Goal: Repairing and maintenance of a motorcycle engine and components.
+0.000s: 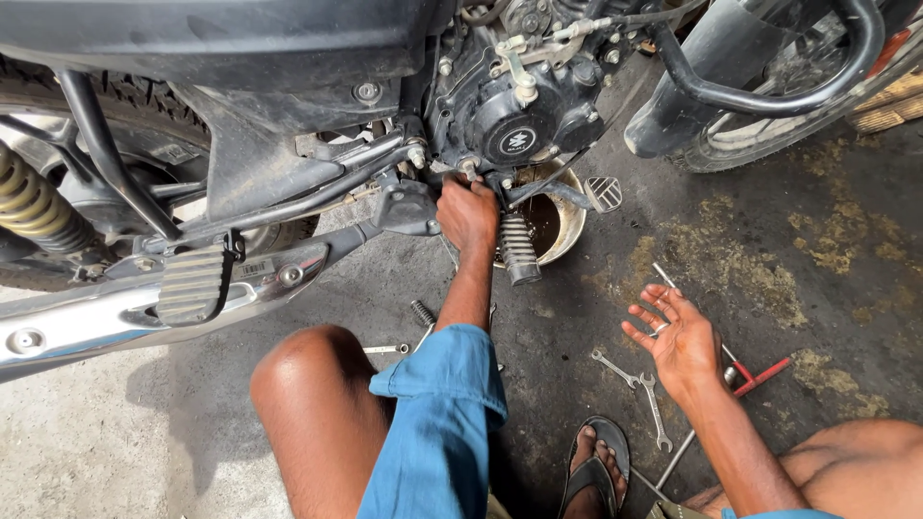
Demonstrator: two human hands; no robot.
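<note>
Hands at the underside of a black motorcycle engine [519, 106], as I see them through the head camera. My left hand [467, 213] is closed in a fist against the engine's base, just beside the ribbed metal footpeg [518, 248]; whatever it grips is hidden, so I cannot tell what it holds. Below the engine sits a round metal pan of dark oil [556, 223]. My right hand [678, 338] hovers apart, palm up, fingers spread and holding nothing, above the stained concrete floor [769, 269]. Near it lie two silver open-ended spanners [639, 384] and a red-handled tool [760, 377]. A black sandalled foot [596, 471] rests below.
</note>
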